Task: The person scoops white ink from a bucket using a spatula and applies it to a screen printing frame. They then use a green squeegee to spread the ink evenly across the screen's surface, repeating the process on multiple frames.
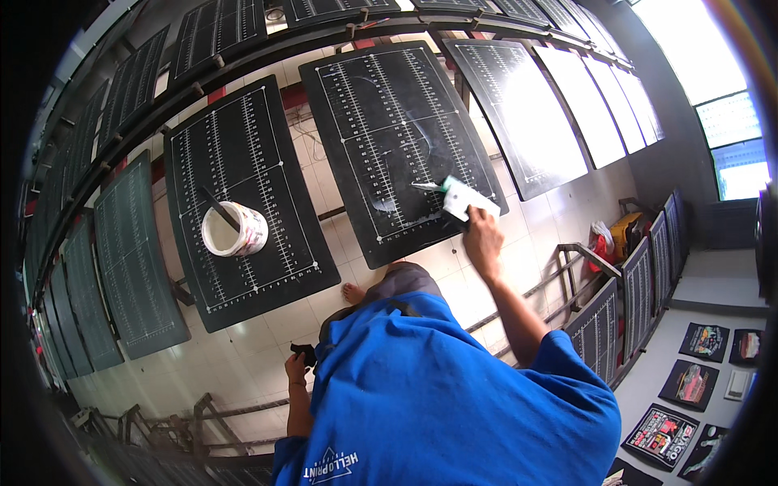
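My right hand point(484, 240) is closed on a flat white spreader point(468, 199) with a green corner, held low over the lower right part of a black printing board point(365, 162) marked with white rulers. A whitish dab point(426, 187) shows at the green corner, and pale smears point(384, 206) mark the board's surface. Down beside my body, my left hand point(297, 369) is closed around a small black thing point(304, 353) whose kind I cannot make out. On the neighbouring black board point(235, 287) to the left stands a white tub point(240, 231) with a dark stick point(219, 206) leaning in it.
More ruled boards run along the racks, including a green-grey one point(138, 251) at left and a glare-lit one point(527, 121) at right. A metal rail point(579, 247), a red bag point(601, 247) and a yellow thing point(626, 235) are at right. Printed dark sheets point(660, 433) lie lower right.
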A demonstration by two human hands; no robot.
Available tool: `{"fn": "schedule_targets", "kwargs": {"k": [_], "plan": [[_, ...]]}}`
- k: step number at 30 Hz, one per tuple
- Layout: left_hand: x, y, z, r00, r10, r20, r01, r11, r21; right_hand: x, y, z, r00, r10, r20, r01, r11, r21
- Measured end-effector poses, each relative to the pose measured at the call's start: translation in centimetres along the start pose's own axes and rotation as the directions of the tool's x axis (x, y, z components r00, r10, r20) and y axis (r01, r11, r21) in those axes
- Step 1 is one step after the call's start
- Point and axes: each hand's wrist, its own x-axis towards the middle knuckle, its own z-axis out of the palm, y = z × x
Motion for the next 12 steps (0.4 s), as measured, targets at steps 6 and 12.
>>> {"fn": "schedule_targets", "kwargs": {"k": [6,12], "plan": [[0.9,0.7,-0.7,0.999,0.041,0.008,-0.042,0.996,0.075,0.0,-4.2,-2.4,0.984,-0.177,-0.013,0.176,0.970,0.166],[4.1,3.2,-0.9,0.999,0.021,-0.032,-0.026,0.986,-0.163,11.3,-1.3,-3.0,0.989,-0.146,-0.031,0.149,0.979,0.136]]}}
